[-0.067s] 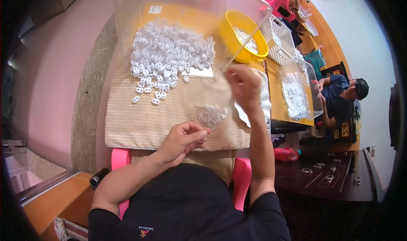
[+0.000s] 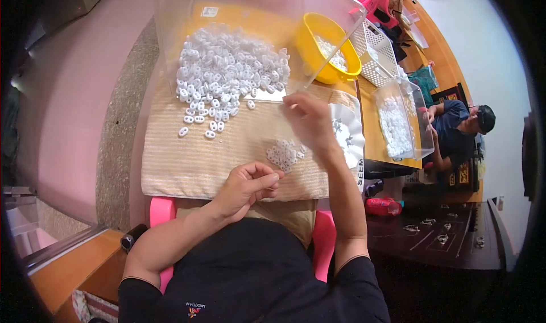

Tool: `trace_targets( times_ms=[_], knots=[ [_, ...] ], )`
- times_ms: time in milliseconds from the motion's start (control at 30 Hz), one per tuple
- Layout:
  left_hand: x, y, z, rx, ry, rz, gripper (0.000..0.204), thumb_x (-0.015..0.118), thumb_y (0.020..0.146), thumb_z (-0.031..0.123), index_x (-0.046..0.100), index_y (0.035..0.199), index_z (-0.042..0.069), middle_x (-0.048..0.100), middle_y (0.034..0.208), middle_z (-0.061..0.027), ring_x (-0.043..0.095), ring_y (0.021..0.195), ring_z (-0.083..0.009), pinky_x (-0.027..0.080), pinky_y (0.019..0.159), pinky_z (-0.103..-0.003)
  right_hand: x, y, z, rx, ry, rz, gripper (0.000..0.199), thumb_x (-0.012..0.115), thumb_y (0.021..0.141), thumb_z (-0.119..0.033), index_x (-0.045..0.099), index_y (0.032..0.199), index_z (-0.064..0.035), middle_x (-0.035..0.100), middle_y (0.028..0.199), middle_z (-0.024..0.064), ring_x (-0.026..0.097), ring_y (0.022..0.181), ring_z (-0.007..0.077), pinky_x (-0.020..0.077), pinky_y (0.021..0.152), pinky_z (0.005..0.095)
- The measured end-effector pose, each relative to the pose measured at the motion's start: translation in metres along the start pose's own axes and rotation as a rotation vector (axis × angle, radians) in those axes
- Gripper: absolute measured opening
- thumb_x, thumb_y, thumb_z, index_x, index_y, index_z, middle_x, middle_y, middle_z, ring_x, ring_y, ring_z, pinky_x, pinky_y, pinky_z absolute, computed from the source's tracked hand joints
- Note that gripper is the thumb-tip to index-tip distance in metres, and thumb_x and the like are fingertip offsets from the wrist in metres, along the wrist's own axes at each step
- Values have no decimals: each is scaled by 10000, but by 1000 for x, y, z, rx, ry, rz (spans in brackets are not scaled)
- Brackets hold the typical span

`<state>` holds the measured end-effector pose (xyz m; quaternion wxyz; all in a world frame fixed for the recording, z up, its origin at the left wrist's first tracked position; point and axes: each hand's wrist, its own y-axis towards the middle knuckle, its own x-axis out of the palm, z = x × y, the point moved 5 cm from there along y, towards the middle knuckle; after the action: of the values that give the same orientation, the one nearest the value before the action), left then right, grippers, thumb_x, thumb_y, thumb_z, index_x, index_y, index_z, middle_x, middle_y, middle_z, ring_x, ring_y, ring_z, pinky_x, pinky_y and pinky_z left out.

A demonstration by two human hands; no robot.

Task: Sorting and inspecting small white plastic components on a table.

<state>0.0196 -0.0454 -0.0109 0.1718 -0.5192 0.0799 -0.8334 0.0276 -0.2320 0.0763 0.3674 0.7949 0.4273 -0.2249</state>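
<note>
Near edge: person seated, black top, pink chair w/ back showing either side of torso

L hand [image 2: 247, 187] rests on near edge of beige woven mat [image 2: 170, 164], fingers curled in, thumb against forefinger; grip pinched nearly closed, whatever sits in it too small to make out

Just beyond L hand, approx centre of mat: small flat cluster of white parts [image 2: 286, 154], laid close together

R hand [image 2: 307, 118] raised over mat past that cluster, back of hand to camera, fingers bent down; grip hidden, can't tell if it has anything

R of R hand, touching mat's R side: white scalloped dish [image 2: 351, 135], a few small bits in it

Far L part of mat: big heap of white oval two-hole parts [image 2: 227, 73], spilling from mouth of clear plastic bin [image 2: 318, 16] tipped toward person; a few strays near heap's near-L edge, apart from it

Beyond/R of bin: yellow tub [image 2: 318, 53] on orange worktop [image 2: 372, 135], white pieces inside. Next to it white lattice basket [image 2: 372, 47]

Far R: second clear bin [image 2: 418, 129] w/ white parts; another person in dark blue top & cap sits at it, hands at bin's edge

Low R: dark table [image 2: 455, 249], small metal pcs on it; red bottle [image 2: 384, 206] lying at its near-L edge
</note>
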Motion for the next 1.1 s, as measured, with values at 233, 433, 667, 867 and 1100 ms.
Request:
trace_targets(
  times_ms=[233,433,667,867,1100],
  knots=[
    [0,-1,6,42,-19,10,76,637,896,69,601,946,26,634,1083,-123,636,805,-134,564,751,-288,48,14,-5,11,-234,-212,185,612,844,-153,679,984,-52,654,935,150,633,846,354,493,740,431],
    [2,-4,5,41,-26,-4,71,634,896,62,602,949,27,638,1082,-124,641,793,-140,566,747,-279,67,13,3,16,-333,-266,234,636,838,-202,683,1027,-73,655,944,122,646,862,314,493,754,399],
    [0,-2,6,48,-27,14,67,615,910,68,601,961,27,644,1071,-125,642,810,-125,574,753,-280,59,7,0,43,-276,-277,210,665,819,-182,698,991,-67,659,968,104,647,838,309,499,747,380],
    [0,-1,8,50,1,25,80,620,907,75,608,973,30,659,1033,-89,631,805,-99,566,749,-275,13,-17,8,24,-280,-274,204,669,780,-99,691,970,-30,653,965,119,637,840,280,496,735,343],
    [-3,-1,3,47,15,48,88,631,898,75,609,971,31,661,1016,-86,627,796,-100,564,749,-276,7,-49,5,139,-362,-503,190,656,726,-154,679,903,-88,631,906,105,632,863,305,488,740,382]
  ],
)
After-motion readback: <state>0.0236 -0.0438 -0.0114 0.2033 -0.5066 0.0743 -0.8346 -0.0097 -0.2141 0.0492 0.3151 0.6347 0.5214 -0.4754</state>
